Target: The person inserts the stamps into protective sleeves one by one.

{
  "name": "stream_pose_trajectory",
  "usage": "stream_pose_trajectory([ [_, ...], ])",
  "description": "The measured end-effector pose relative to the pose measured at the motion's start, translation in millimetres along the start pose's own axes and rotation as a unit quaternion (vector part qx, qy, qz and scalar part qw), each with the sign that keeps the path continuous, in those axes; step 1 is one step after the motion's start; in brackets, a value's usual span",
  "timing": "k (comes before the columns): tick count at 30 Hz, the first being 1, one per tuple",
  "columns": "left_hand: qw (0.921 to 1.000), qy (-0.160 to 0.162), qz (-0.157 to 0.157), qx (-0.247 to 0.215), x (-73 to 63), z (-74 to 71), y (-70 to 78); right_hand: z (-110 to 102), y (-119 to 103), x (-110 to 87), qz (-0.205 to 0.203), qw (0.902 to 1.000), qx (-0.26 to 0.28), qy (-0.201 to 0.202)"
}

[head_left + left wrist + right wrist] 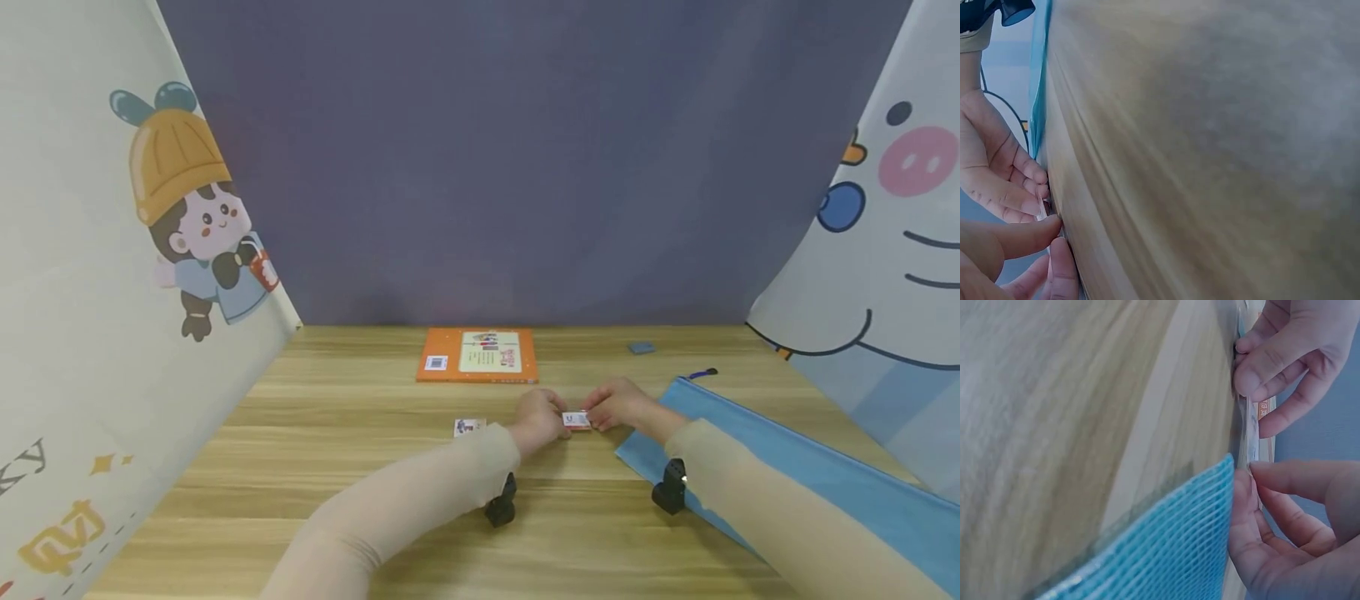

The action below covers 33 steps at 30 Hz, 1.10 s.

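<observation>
A small white printed card [576,420], with a reddish lower edge, lies flat or just above the wooden table between both hands. My left hand [542,417] pinches its left end between thumb and fingers. At the opposite end, my right hand [615,403] grips it the same way. Seen nearly edge-on in the right wrist view, the card [1252,434] is a thin strip close to the tabletop. Fingers hide much of it in the left wrist view. Another small printed card [468,427] lies left of my left hand, partly covered by the sleeve.
An orange book [438,346] lies behind the hands, near the table's back edge. A small grey-blue piece [642,347] is at the back right. The blue mesh zip pouch [772,442] stretches under the right forearm. Wrist cameras [501,502] hang below both wrists.
</observation>
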<state>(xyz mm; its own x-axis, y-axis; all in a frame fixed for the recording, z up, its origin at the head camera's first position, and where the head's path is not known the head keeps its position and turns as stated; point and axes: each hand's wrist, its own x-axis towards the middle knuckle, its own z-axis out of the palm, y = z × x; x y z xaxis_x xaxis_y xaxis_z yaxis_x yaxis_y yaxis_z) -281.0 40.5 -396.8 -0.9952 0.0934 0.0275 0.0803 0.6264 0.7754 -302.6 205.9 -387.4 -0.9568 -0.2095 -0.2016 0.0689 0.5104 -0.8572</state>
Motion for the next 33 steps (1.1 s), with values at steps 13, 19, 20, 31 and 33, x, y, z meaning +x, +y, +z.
stream_pose_trajectory([
  [13, 0.9989, -0.014, -0.040, 0.017, 1.5, -0.2, 4.3, -1.9, -0.5, -5.7, -0.014, 0.9965, -0.079, -0.021],
  [19, 0.9977, -0.025, -0.062, -0.004, -0.6, -0.7, 4.6, -2.7, 3.9, -8.1, -0.020, 0.9975, -0.063, -0.025],
  [20, 0.9977, -0.026, -0.063, -0.006, -1.0, -0.9, 4.6, -2.8, 4.4, -8.3, -0.021, 0.9975, -0.063, -0.025],
  [31, 0.9982, -0.019, -0.057, 0.000, -1.4, -1.6, 5.8, -3.9, 7.5, -7.8, -0.026, 0.9981, -0.051, -0.022],
  [33, 0.9982, -0.018, -0.056, 0.012, -1.0, -1.0, 6.2, -5.1, 8.9, -7.3, -0.028, 0.9982, -0.046, -0.027],
])
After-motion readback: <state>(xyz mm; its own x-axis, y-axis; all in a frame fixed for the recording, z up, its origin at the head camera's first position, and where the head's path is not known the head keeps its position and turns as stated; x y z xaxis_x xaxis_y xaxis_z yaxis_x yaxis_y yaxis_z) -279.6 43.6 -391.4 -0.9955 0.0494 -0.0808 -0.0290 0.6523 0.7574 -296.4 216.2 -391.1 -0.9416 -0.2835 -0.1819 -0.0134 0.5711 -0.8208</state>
